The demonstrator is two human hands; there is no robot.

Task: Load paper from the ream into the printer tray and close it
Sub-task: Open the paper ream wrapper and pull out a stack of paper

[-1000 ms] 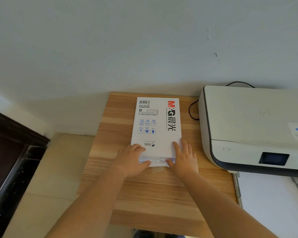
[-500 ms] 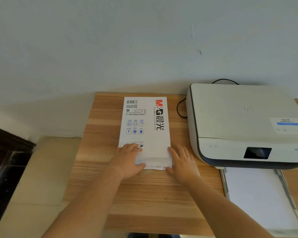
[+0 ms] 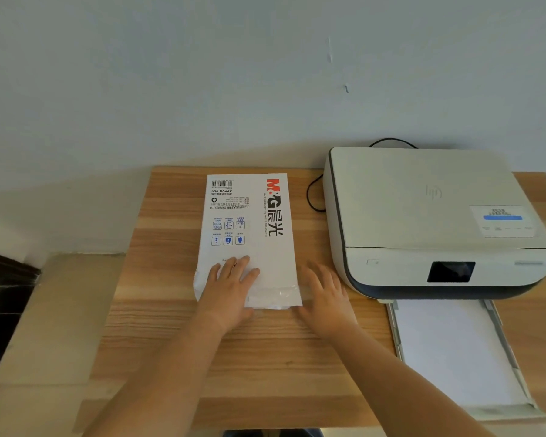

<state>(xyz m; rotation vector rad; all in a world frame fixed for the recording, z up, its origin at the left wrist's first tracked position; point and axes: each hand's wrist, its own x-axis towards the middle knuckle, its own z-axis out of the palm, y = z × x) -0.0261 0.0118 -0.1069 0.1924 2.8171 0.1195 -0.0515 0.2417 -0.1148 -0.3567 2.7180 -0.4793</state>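
A white wrapped paper ream (image 3: 249,228) with red and black print lies flat on the wooden desk (image 3: 171,357). My left hand (image 3: 230,287) rests palm down on the ream's near end, fingers spread. My right hand (image 3: 327,299) lies flat on the desk beside the ream's right near corner, fingers apart and slightly blurred, holding nothing. To the right stands a white printer (image 3: 423,216) with a dark screen. Its paper tray (image 3: 394,326) is pulled out toward me and holds white sheets (image 3: 454,351).
A black cable (image 3: 312,197) loops on the desk between the ream and the printer, close to the pale wall (image 3: 265,74). The desk's left edge drops to a beige floor (image 3: 44,326), with a dark piece of furniture (image 3: 0,310) at far left.
My right hand has slid off the ream's near right corner onto the desk beside it. My left hand stays on the ream. The camera has turned right, showing more of the printer and tray.
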